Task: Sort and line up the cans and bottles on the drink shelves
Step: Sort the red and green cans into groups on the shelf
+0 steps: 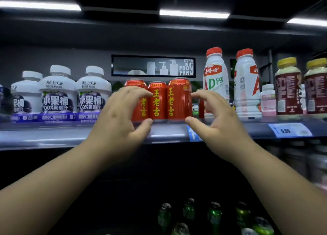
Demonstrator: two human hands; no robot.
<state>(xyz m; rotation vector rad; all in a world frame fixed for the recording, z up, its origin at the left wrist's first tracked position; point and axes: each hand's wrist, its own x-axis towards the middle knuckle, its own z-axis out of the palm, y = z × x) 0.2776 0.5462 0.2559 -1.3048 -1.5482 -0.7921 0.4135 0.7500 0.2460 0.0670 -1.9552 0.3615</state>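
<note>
Shelf (53,134) at eye level, dim cooler, lit strips above.

Far left: three white jugs (58,91) with purple labels are standing in a row, faces forward, near the shelf edge.

Left hand (120,114) is reaching in at the left end of the red cans (157,100). Its fingers (136,91) are spreading over the face of the leftmost can, thumb low near the can bases. Half open, curled; touching or just short of the can, cannot tell which. Not closed around anything.

Centre: three cans are standing upright, side by side and touching, long axes vertical, labels facing out. A fourth red can seems to be hiding behind the right hand; unclear.

Right hand (214,118) is mirroring the left at the right end of the row, thumb and forefinger forming an open C, tips just beside the rightmost can. Holding nothing.

Right: two tall white bottles (215,82) with red caps, then a small pink bottle (268,100), then two brown bottles (288,91) with yellow caps. Price tag (290,130) on the shelf lip below them.

Judgement: the cans are lying straight ahead, between the two hands, both about equally near. Next move looks like an inward squeeze to square the row; the upright cans could tip if pushed high.
</note>
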